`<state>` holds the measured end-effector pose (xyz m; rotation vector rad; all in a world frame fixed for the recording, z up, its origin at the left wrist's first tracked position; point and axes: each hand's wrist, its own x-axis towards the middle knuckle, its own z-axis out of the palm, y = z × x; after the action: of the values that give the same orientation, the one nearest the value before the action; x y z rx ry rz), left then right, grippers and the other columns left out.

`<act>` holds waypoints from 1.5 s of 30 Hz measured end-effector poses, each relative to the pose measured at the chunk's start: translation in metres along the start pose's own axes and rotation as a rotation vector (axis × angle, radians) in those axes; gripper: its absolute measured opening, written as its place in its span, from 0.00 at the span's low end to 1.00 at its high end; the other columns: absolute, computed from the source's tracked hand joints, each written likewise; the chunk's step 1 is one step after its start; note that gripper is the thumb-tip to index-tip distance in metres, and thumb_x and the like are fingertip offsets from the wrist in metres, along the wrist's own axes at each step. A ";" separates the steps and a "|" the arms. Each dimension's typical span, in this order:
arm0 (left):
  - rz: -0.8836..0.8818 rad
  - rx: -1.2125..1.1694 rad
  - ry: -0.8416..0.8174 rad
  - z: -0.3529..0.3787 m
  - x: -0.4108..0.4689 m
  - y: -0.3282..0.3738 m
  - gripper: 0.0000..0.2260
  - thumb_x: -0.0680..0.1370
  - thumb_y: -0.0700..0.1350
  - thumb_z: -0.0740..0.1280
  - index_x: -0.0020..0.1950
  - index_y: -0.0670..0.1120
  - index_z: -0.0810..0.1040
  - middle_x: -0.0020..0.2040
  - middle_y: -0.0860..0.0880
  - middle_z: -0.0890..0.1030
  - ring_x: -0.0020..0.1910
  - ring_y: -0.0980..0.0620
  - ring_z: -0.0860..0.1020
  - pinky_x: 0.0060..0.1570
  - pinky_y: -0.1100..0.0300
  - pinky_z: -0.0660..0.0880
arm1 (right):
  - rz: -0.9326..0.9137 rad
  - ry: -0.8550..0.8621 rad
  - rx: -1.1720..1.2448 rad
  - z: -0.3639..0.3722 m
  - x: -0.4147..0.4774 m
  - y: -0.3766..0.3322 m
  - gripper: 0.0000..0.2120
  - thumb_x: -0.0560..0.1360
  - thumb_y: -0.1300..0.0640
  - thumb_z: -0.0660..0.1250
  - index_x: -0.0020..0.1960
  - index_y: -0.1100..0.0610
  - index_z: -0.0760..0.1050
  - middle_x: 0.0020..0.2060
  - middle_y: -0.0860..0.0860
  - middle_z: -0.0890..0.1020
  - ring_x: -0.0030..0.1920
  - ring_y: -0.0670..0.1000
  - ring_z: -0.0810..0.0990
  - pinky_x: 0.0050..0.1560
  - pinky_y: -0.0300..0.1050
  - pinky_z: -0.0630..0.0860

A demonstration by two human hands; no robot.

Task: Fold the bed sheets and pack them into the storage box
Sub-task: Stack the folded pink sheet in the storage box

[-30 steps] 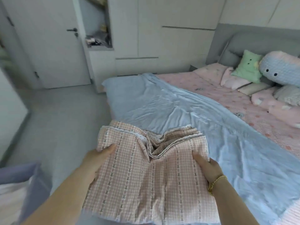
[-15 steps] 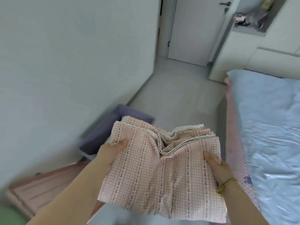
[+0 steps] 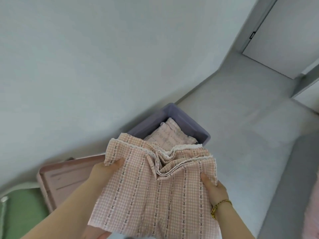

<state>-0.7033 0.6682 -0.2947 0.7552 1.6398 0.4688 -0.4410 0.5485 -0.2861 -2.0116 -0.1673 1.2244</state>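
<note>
Head view, looking down: I hold a folded bed sheet (image 3: 155, 195) of pink gingham, striped with rows of small dark flower motifs, in the air in front of me with both hands. My left hand (image 3: 105, 171) grips its left edge, thumb pressed flat on top and the other fingers hidden beneath the cloth. My right hand (image 3: 214, 188) grips the right edge the same way, thumb on top, with a gold bracelet (image 3: 218, 206) at the wrist. The stacked layers sag into a V at the far edge, where white lace trim shows.

Just beyond the sheet, on the grey floor (image 3: 250, 135), stands a purple storage box (image 3: 189, 123) against the foot of the pale wall (image 3: 86, 66). The box is open and its near end is covered from view by the sheet I hold. Inside it lies another folded sheet (image 3: 170, 135), pale pink with a fine print. Left of the box a pink lid (image 3: 69, 176) lies along the wall; whether it touches the box I cannot tell. Something green (image 3: 22, 213) fills the lower left corner, too blurred to name. A white door (image 3: 290, 40) stands shut at the upper right.
</note>
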 end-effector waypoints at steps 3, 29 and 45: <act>-0.025 -0.005 0.070 0.009 0.023 0.007 0.18 0.72 0.46 0.72 0.56 0.36 0.78 0.48 0.40 0.80 0.45 0.45 0.77 0.50 0.55 0.72 | -0.008 -0.020 -0.079 0.019 0.037 -0.025 0.23 0.74 0.49 0.65 0.63 0.62 0.72 0.52 0.58 0.77 0.48 0.55 0.74 0.54 0.49 0.71; 0.011 1.095 0.127 0.184 0.301 -0.114 0.48 0.74 0.56 0.65 0.66 0.49 0.22 0.75 0.45 0.36 0.76 0.45 0.43 0.73 0.53 0.44 | -0.445 -0.242 -1.480 0.155 0.440 -0.032 0.45 0.74 0.49 0.66 0.74 0.48 0.33 0.74 0.52 0.35 0.75 0.57 0.40 0.72 0.56 0.52; -0.106 1.378 -0.122 0.210 0.398 -0.192 0.54 0.69 0.63 0.68 0.65 0.50 0.22 0.72 0.47 0.27 0.74 0.45 0.34 0.72 0.52 0.39 | -0.426 -0.453 -1.857 0.185 0.537 0.058 0.50 0.68 0.30 0.59 0.72 0.45 0.28 0.70 0.50 0.25 0.71 0.55 0.26 0.68 0.67 0.35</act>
<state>-0.5724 0.7895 -0.7496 1.6056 1.7333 -0.9032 -0.3201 0.8587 -0.7505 -2.5748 -2.5524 1.2105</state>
